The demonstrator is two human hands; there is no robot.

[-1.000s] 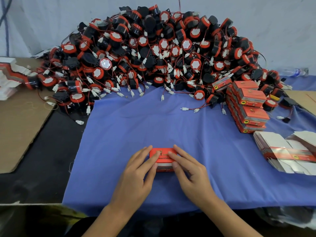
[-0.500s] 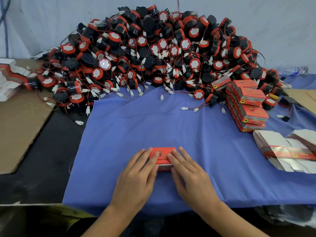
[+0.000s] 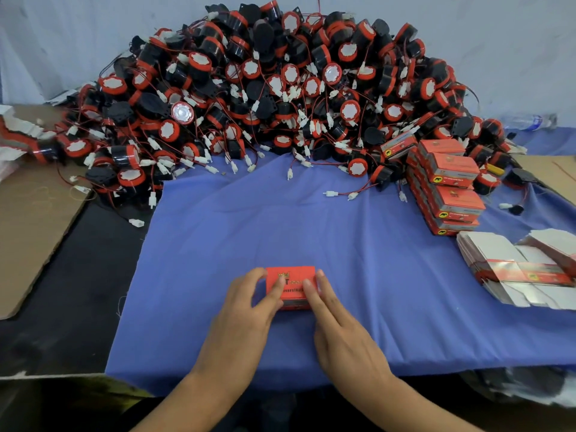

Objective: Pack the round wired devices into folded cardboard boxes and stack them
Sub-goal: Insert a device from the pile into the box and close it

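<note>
Near the front edge of the blue cloth [image 3: 218, 260], the left hand [image 3: 246, 310] gripped the left end of the red box [image 3: 294, 274], its long axis lying crosswise; the right hand [image 3: 343, 335] pressed straight fingers [image 3: 311, 294] on its right end. Well apart rightward stood the stack of packed boxes [image 3: 448, 185], nearer that hand, only bare cloth between.

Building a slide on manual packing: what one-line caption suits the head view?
Left hand holds a red box on blue cloth, right hand touching it; devices heaped behind, packed boxes stacked right.

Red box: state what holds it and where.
Left hand grips the red box by its left end; right hand presses its top with straight fingers.
</note>
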